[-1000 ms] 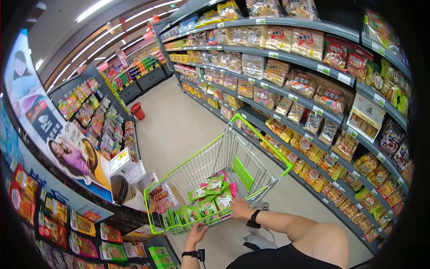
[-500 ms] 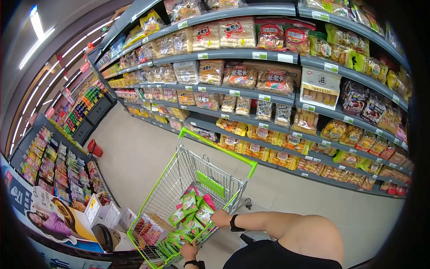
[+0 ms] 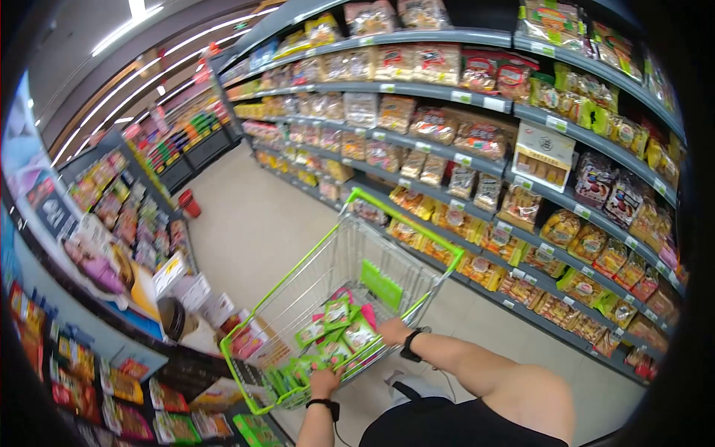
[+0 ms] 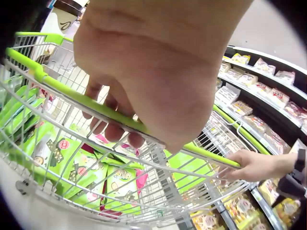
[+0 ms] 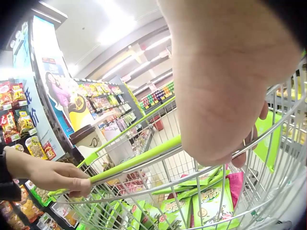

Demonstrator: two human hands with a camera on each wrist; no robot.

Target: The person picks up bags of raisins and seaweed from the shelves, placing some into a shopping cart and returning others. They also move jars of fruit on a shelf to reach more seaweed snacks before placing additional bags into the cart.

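Between the aisle's shelves (image 3: pixel 477 160) we are steering the cart (image 3: pixel 298 298) — left hand (image 3: pixel 325 381) curling round the green handle (image 4: pixel 62 91), right hand (image 3: pixel 393 331) gripping its far end. Keeping both grips even should be holding the green packets (image 3: pixel 335 335) steady inside.

Green packets (image 3: pixel 335 331) in cart (image 3: pixel 298 287)

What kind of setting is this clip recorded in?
A supermarket aisle: long shelves of bagged snacks with price tags, and a green-trimmed shopping cart of green packets, its handle held by the left hand and right hand.
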